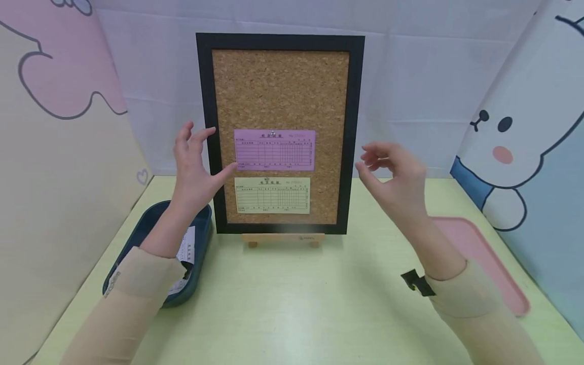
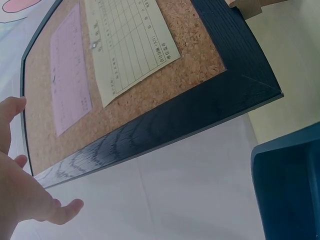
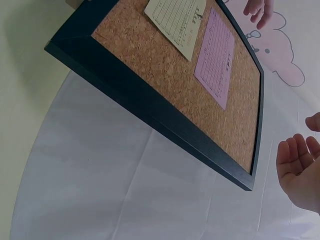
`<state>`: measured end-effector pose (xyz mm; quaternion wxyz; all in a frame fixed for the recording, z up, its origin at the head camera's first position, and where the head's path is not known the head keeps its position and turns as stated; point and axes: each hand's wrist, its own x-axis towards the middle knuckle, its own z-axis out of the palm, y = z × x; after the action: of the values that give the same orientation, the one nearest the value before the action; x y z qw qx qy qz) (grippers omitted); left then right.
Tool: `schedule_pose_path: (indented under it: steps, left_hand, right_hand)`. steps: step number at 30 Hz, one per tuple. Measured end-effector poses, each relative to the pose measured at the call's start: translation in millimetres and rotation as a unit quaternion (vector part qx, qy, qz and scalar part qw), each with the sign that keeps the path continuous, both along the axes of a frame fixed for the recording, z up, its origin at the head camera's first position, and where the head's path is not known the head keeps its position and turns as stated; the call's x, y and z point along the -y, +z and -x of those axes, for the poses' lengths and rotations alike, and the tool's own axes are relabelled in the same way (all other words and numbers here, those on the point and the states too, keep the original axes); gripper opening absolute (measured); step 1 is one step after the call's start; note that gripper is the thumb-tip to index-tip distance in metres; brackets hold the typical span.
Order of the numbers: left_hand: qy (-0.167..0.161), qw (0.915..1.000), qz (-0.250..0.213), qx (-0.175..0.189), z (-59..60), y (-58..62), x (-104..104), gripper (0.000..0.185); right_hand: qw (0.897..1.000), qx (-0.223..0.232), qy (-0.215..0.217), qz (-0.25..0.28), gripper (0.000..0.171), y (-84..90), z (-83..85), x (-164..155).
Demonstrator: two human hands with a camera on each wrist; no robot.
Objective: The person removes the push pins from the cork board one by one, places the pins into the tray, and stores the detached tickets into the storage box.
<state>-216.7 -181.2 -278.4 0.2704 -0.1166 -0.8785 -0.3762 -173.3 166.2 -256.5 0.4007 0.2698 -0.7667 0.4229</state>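
The corkboard (image 1: pixel 283 91) looks rough, its frame (image 1: pixel 350 126) wood-grained, the purple slip (image 1: pixel 275 150) matt paper.

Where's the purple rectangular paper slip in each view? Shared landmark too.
Head: purple rectangular paper slip, near centre.
Left wrist: purple slip, upper left.
Right wrist: purple slip, upper right.
Shared landmark: pale yellow rectangular paper slip next to it, in all three.
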Motion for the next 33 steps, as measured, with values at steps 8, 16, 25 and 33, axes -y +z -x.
schedule_pose_path:
  steps: [8, 16, 25, 33]
  left_hand:
    - [-0.013, 0.9998, 0.001, -0.017, 12.4, -8.0, -3, 0.07]
    - [-0.03, 0.9993, -0.022, 0.012, 25.1, -13.6, 1, 0.076]
    - [-0.051, 0.9976, -0.033, 0.033, 41.1, -14.3, 4, 0.073]
    - [-0.043, 0.9977, -0.026, 0.045, 47.8, -11.0, -2, 0.068]
  right_hand:
    - [1.0, 0.004, 0.027, -0.014, 0.023, -4.0, 14.8, 19]
    - [0.999, 0.005, 0.031, -0.022, 0.021, -8.5, 32.4, 41]
    - [0.996, 0.012, 0.09, -0.016, 0.018, -10.1, 51.9, 65]
    - [0.993, 0.081, 0.066, -0.06, 0.026, -6.2, 69.5, 77]
